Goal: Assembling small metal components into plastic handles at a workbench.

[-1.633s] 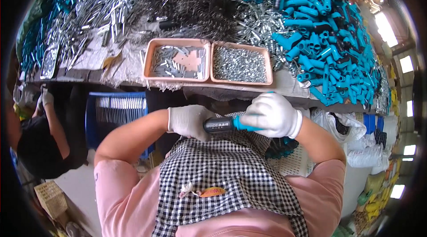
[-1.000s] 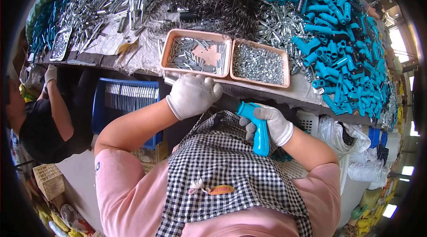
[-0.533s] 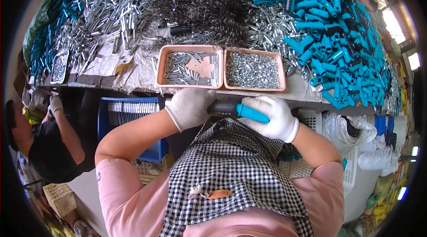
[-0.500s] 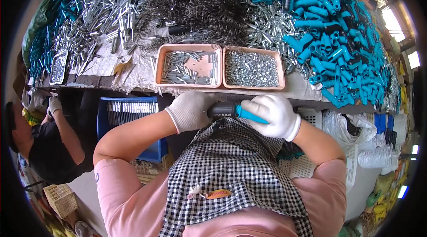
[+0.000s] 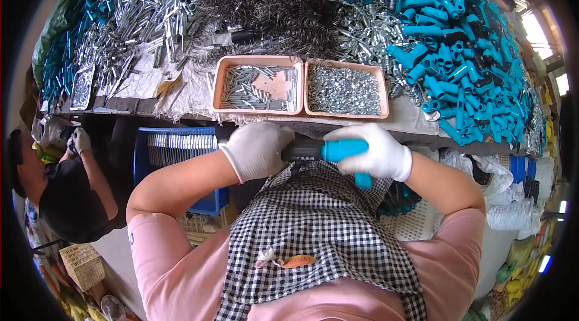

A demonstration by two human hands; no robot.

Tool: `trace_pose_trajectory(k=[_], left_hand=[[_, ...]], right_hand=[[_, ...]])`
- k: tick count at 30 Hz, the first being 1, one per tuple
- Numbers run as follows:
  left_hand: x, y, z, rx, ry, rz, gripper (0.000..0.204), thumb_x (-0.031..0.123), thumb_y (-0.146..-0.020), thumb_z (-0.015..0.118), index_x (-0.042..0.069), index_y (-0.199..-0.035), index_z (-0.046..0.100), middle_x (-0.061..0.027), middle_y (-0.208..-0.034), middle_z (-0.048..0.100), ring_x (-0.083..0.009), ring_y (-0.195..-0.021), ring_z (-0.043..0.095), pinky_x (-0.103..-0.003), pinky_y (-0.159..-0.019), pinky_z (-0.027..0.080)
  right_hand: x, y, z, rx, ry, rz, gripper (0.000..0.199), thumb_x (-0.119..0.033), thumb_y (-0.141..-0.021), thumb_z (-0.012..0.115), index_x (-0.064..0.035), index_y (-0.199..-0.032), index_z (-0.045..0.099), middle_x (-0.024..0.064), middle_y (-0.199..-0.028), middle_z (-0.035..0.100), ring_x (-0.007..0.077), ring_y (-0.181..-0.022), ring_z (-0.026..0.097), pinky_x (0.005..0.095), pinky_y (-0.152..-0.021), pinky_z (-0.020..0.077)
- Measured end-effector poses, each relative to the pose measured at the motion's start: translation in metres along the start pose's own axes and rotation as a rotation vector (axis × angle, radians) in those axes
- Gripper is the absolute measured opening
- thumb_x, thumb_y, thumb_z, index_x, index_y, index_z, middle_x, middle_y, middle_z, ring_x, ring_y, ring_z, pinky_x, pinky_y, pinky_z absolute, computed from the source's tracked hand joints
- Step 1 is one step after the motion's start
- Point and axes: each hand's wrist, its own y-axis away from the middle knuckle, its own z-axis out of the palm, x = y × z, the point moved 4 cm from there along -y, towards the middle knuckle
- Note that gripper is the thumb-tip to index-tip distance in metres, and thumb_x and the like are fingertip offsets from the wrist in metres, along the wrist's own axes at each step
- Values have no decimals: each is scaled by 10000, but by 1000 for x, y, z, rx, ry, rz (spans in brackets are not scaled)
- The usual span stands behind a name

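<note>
In front of my apron, my left hand (image 5: 258, 150) is wrapped round a black cylindrical grip (image 5: 301, 150), whose end shows past the fingers. A teal plastic handle (image 5: 341, 150) meets that grip end to end. My right hand (image 5: 381, 153) holds the teal handle, fingers curled over it from the right, and a short teal branch juts out below them toward me. Both hands wear white knit gloves. How far the two parts fit into each other is hidden. Just beyond stand two peach trays, one with metal pins (image 5: 241, 89) and one with small metal pieces (image 5: 344, 92).
The table bears heaps of metal rods (image 5: 136, 16), dark springs (image 5: 277, 7) and teal handles (image 5: 449, 62). Below its edge at left sits a blue crate (image 5: 208, 200) with rows of metal parts. Further left a co-worker's gloved hand (image 5: 81, 140) holds a dark object.
My right hand has turned and shifted slightly right, so more of the teal handle shows and its branch now points toward me. My left hand stays on the black grip.
</note>
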Motion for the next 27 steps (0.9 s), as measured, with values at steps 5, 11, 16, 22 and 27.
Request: trace_pose_trajectory(k=[5, 11, 16, 22, 27], left_hand=[[-14, -4, -25, 414, -455, 38, 244, 280, -777, 690, 75, -879, 605, -90, -749, 628, -293, -668, 661, -432, -573, 509], [-4, -1, 9, 14, -242, -62, 216, 221, -750, 664, 67, -895, 619, -153, -785, 670, -327, -734, 683, -458, -631, 543], [3, -2, -5, 462, 141, -98, 149, 176, -728, 700, 69, -824, 660, -179, -722, 651, -376, -687, 662, -453, -626, 537], [23, 1, 24, -209, 119, 122, 214, 188, -731, 691, 69, -890, 609, -168, -743, 651, -352, -737, 671, -460, -677, 533], [2, 8, 5, 305, -5, -195, 167, 199, -750, 698, 56, -819, 643, -185, -702, 647, -364, -689, 667, -467, -633, 537]], right_hand=[[24, 5, 24, 201, -1146, 223, 735, -475, -902, 621, 37, -1392, 426, 203, -1175, 615, 291, -964, 674, 464, -829, 577], [-28, 40, 1, 511, 456, -779, 622, -379, -919, 634, 12, -1383, 498, 221, -1450, 469, 357, -1404, 386, 424, -1161, 272], [-27, 34, -26, 719, -53, -321, 393, -79, -968, 472, 30, -1338, 546, 189, -1423, 518, 259, -1333, 483, 377, -1129, 337], [-39, 40, -18, 624, -26, -532, 481, -177, -948, 508, 74, -1358, 496, 194, -1417, 520, 278, -1328, 494, 361, -1138, 341], [-50, 36, -1, 283, 436, -873, 484, -176, -938, 482, 29, -1376, 511, 212, -1506, 404, 325, -1452, 300, 470, -1193, 187]])
